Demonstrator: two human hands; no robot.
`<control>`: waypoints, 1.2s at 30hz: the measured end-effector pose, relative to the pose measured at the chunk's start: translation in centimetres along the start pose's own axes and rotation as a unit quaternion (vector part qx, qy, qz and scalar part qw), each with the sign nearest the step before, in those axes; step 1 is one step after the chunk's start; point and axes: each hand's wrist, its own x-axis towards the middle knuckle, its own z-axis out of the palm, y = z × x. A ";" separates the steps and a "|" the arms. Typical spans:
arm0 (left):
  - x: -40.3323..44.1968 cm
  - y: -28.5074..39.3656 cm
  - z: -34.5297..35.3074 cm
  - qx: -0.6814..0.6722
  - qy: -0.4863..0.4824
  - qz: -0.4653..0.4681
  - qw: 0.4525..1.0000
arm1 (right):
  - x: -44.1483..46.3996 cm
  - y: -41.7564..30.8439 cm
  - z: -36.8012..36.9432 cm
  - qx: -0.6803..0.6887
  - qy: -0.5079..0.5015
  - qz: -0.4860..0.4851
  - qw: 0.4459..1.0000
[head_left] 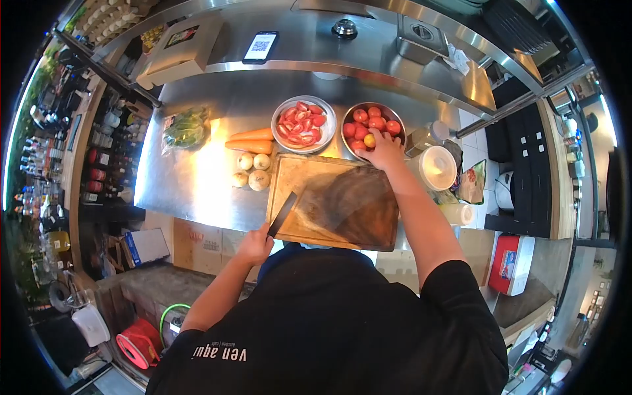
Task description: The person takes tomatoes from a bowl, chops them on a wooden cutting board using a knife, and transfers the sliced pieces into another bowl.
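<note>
My left hand is closed round the handle of a knife, whose blade lies over the left edge of a wooden cutting board. My right hand reaches into a metal bowl of whole tomatoes. Its fingers are at the front tomatoes, beside a yellowish one; whether they grip one I cannot make out. A white bowl holds cut tomato pieces, left of the metal bowl. Carrots and several onions lie left of the board.
Bagged greens lie on the steel table at the left. Plastic containers stand right of the board. A raised steel shelf behind carries a phone, a cardboard box and a metal container.
</note>
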 end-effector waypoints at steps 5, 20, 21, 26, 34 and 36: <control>0.9 1.0 -0.4 0.003 -0.012 0.026 1.000 | 0.7 2.3 2.2 0.019 0.115 -0.101 0.988; 3.8 6.2 0.4 0.014 0.003 0.069 0.997 | -12.7 -0.5 12.0 0.284 0.004 -0.268 0.921; 4.1 7.1 0.3 0.036 -0.012 0.057 0.998 | -13.0 -0.8 12.2 0.272 0.085 -0.315 0.905; 4.9 9.9 1.0 0.095 -0.061 0.038 0.993 | -12.9 -1.0 13.1 0.310 0.158 -0.352 0.869; 5.0 11.3 1.5 0.148 -0.083 0.040 0.985 | -12.9 -1.3 12.8 0.351 0.120 -0.339 0.865; 5.2 11.2 1.9 0.150 -0.081 0.046 0.984 | -12.8 -1.2 12.7 0.350 0.112 -0.343 0.864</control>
